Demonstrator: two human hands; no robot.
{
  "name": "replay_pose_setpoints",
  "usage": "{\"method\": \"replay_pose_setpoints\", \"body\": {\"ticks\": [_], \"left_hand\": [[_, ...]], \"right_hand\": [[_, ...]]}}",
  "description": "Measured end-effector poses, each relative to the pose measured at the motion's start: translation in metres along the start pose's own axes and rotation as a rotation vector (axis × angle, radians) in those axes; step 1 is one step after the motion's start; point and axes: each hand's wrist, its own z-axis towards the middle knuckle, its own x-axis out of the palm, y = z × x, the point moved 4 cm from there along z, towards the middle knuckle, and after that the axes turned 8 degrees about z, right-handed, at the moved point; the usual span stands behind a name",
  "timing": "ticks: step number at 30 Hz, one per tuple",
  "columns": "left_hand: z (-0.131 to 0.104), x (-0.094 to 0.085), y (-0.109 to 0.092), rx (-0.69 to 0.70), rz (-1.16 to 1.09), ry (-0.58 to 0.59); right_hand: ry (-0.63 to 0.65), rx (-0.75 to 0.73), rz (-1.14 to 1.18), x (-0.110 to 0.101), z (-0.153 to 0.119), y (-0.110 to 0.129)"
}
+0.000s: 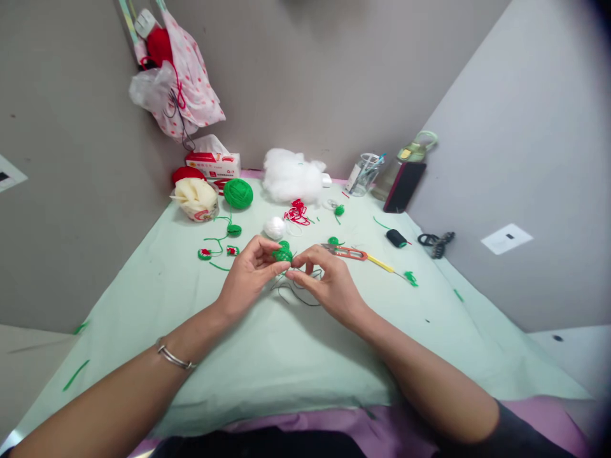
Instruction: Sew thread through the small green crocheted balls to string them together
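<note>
Between thumb and fingers, my left hand (249, 272) grips a small green crocheted piece (283, 252) above the middle of the table. My right hand (329, 280) is closed in a pinch close to the piece's right side. A thin dark thread (301, 298) hangs in loops below the hands, and its end runs to the right fingertips. Whether a needle is in that pinch is too small to make out. Just behind the hands lies a white yarn ball (274, 228). Orange thread snips (348, 252) and a yellow-handled crochet hook (380, 263) lie right of my right hand.
At the left are small green-and-red crocheted pieces (205, 254), a green yarn ball (238, 193) and a tub (199, 207). White stuffing (293, 177) and red yarn scraps (296, 212) lie behind. Black thread (396, 238), a propped phone (405, 187) and a glass jar (363, 175) stand right.
</note>
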Motion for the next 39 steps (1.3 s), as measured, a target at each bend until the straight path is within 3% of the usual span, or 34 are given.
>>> {"method": "replay_pose_setpoints", "body": {"ticks": [5, 11, 14, 18, 23, 27, 29, 33, 36, 39], "left_hand": [[0.000, -0.001, -0.002, 0.014, 0.017, 0.004], [0.000, -0.004, -0.007, 0.070, 0.103, -0.037], [-0.001, -0.003, -0.007, 0.085, 0.151, -0.014], [0.000, -0.004, -0.006, 0.080, 0.139, 0.002], [0.004, -0.006, -0.004, 0.039, 0.042, 0.062], [0.004, -0.004, -0.004, 0.017, -0.022, 0.130], [0.004, -0.005, -0.004, 0.003, -0.043, 0.124], [0.002, -0.004, -0.002, -0.010, -0.047, 0.128], [0.001, -0.002, 0.001, -0.023, -0.037, 0.154], [0.000, 0.000, 0.005, -0.042, -0.023, 0.182]], "right_hand": [[0.005, 0.134, 0.213, 0.003, 0.004, -0.008], [0.139, 0.362, 0.724, 0.001, 0.003, 0.000], [0.121, 0.398, 0.773, -0.004, 0.003, 0.002], [0.087, 0.347, 0.717, -0.009, 0.004, -0.002], [0.314, 0.344, 0.517, 0.003, -0.003, -0.002], [0.363, 0.272, 0.316, 0.005, -0.005, -0.002], [0.290, 0.203, 0.171, -0.001, -0.002, -0.003], [-0.059, -0.061, -0.013, -0.018, 0.003, 0.002], [-0.039, -0.187, 0.020, -0.015, 0.001, 0.008], [0.017, -0.221, 0.042, -0.011, -0.002, 0.012]]}}
